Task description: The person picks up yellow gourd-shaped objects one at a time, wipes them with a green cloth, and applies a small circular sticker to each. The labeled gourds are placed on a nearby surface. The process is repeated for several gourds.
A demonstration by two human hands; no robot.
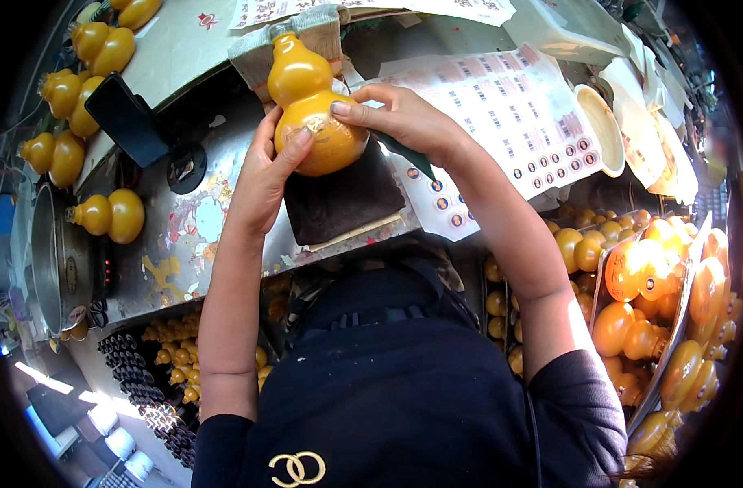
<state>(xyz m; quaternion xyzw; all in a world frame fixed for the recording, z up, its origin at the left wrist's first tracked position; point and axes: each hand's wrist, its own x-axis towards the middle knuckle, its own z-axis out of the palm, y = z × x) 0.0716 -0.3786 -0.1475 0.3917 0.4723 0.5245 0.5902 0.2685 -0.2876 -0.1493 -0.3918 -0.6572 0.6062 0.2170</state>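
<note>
A glossy yellow gourd-shaped bottle (300,77) lies tilted between my hands, its neck pointing to the far side. My left hand (265,167) cups the left of its round base, thumb on the surface. From the right, my right hand (400,118) grips the base, its thumb pressing near a clear, shiny patch that looks like a film or label. A flat dark green pointed piece (404,154) sticks out beneath the right hand; I cannot tell whether the fingers hold it. Under the base lies a dark brown pad (343,203), and grey-white cloth (326,31) props the neck.
Sticker sheets (501,122) cover the table's right, beside a round shallow dish (601,130). At left, a phone (127,120) stands on a holder, near several yellow gourd bottles (111,215) and a metal pan (50,260). Crates of gourd bottles (631,325) stand at right.
</note>
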